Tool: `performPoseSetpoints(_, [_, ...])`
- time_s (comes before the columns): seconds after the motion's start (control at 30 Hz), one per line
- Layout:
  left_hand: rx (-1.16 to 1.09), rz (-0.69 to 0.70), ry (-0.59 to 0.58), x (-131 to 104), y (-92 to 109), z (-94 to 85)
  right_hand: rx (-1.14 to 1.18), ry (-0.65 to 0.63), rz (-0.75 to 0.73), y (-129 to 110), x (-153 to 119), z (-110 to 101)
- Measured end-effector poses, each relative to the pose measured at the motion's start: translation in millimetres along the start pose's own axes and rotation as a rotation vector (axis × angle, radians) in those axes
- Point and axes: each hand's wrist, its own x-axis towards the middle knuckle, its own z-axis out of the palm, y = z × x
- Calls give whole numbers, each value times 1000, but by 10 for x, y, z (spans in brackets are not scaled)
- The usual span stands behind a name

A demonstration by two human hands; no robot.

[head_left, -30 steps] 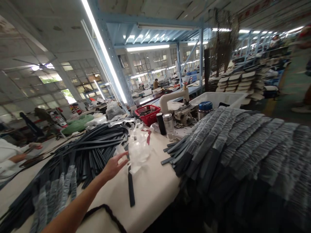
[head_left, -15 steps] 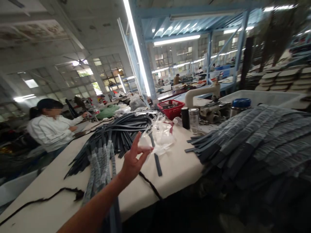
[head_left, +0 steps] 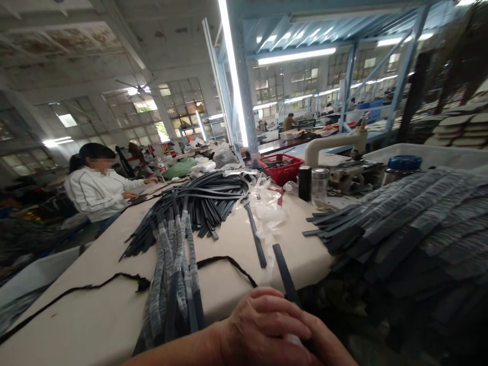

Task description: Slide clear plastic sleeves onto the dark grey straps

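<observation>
Cloth-covered table (head_left: 114,315) strewn with straps (head_left: 206,203); left hand (head_left: 263,330) apparently closed around a dark strap (head_left: 285,274).

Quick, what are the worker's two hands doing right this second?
Left hand: fingers curled shut around a dark strap, laid over the other hand.
Right hand: mostly hidden beneath the left; open or shut cannot be told.
</observation>
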Motion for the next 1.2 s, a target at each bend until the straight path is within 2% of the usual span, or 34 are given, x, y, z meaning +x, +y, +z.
performPoseSetpoints(0.1, [-81, -109, -7, -25, -17, 41, 12, -43, 87, -185, 145, 218])
performPoseSetpoints(0.17, [-130, -155, 28, -61, -27, 54, 4, -53, 68, -319, 192, 306])
performPoseSetpoints(0.2, [-161, -170, 93, -86, -35, 57, -9, -48, 30, -385, 203, 330])
performPoseSetpoints(0.27, [-263, -247, 306, -139, -70, 66, -56, -34, -58, -508, 202, 344])
performPoseSetpoints(0.3, [-348, -330, 395, -160, -101, 72, -107, -28, -103, -562, 195, 341])
performPoseSetpoints(0.33, [-458, -431, 436, -174, -139, 82, -175, -23, -146, -609, 187, 337])
performPoseSetpoints(0.37, [-583, -528, 416, -179, -179, 94, -247, -18, -183, -648, 181, 334])
performPoseSetpoints(0.43, [-822, -647, 247, -161, -245, 126, -372, 7, -249, -698, 180, 332])
performPoseSetpoints(0.53, [-972, -684, 30, -100, -260, 190, -452, 49, -303, -705, 197, 339])
performPoseSetpoints(0.63, [-1030, -739, -14, -53, -221, 299, -478, 68, -334, -665, 217, 349])
performPoseSetpoints(0.73, [-1233, -804, -16, -45, -193, 441, -467, 71, -343, -631, 237, 343])
performPoseSetpoints(0.8, [-1327, -810, -31, -46, -180, 511, -448, 68, -340, -621, 242, 321])
performPoseSetpoints(0.87, [-1330, -804, -21, -35, -169, 536, -426, 61, -332, -619, 224, 276])
performPoseSetpoints(0.93, [-1304, -814, 39, -3, -170, 517, -381, 47, -348, -618, 160, 206])
performPoseSetpoints(1.07, [-1368, -818, 280, 117, -223, 423, -240, 86, -460, -571, -134, 19])
performPoseSetpoints(1.13, [-1442, -820, 405, 196, -258, 382, -247, 96, -407, -502, -331, -65])
performPoseSetpoints(1.2, [-1514, -837, 534, 277, -277, 357, -363, 42, -296, -402, -517, -120])
